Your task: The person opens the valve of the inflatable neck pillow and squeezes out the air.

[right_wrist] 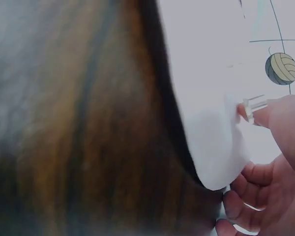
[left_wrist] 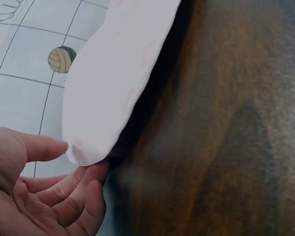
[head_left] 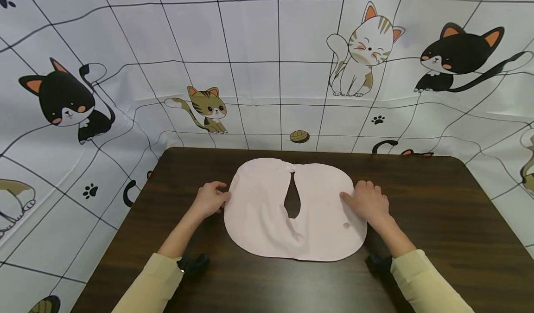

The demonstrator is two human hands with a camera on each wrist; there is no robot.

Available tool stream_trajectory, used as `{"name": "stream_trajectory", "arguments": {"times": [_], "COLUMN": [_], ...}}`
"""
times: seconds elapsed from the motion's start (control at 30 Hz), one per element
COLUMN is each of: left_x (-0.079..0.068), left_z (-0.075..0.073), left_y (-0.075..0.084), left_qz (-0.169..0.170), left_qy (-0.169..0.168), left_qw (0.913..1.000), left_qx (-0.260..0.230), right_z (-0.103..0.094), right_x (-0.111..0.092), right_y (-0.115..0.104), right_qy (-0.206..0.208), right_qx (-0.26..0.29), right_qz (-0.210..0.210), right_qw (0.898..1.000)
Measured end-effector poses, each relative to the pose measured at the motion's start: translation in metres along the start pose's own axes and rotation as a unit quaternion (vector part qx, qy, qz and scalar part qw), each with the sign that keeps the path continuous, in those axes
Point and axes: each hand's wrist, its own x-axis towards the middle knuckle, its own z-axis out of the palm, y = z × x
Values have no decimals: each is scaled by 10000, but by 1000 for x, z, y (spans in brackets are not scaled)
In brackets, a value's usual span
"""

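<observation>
A pale pink cloth bib [head_left: 258, 211] with rounded sides lies spread on the dark table, a teardrop-shaped opening at its middle. The two upper parts meet above that opening. Some wrinkles run below it, and a small mark shows on the right half. At the left edge, my left hand [head_left: 210, 199] pinches the cloth; in the left wrist view its thumb is at the upper side and its fingers reach under the rim. My right hand [head_left: 369, 204] grips the opposite edge, thumb over the cloth, other fingers [right_wrist: 241, 201] at the underside.
The dark wooden table [head_left: 434, 220] has its far edge against a white hanging sheet [head_left: 250, 39] printed with cats and grid lines. Dark wrist bands [head_left: 193, 263] sit under both wrists, by the pale yellow sleeves [head_left: 152, 280].
</observation>
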Motion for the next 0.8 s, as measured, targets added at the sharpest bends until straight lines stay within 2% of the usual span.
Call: {"name": "stream_trajectory", "arguments": {"times": [0.17, 0.33, 0.47, 0.63, 0.8], "left_x": [1, 0, 1, 2, 3], "left_z": [5, 10, 13, 15, 18], "left_y": [-5, -6, -6, -3, -1], "left_qz": [116, 267, 369, 483, 439], "left_qy": [145, 376, 460, 466, 413], "left_qw": [9997, 9985, 9977, 9971, 9976], "left_qx": [176, 294, 330, 348, 340], "right_z": [-3, -14, -20, -18, -16], "right_x": [1, -6, -9, -9, -6], "right_y": [1, -2, 2, 13, 20], "right_qy": [-413, -622, -589, -600, -606], "right_qx": [-47, 167, 401, 492, 575], "right_qz": [-29, -294, -417, -280, -136], "right_qw": [9991, 9975, 9966, 9966, 9964]}}
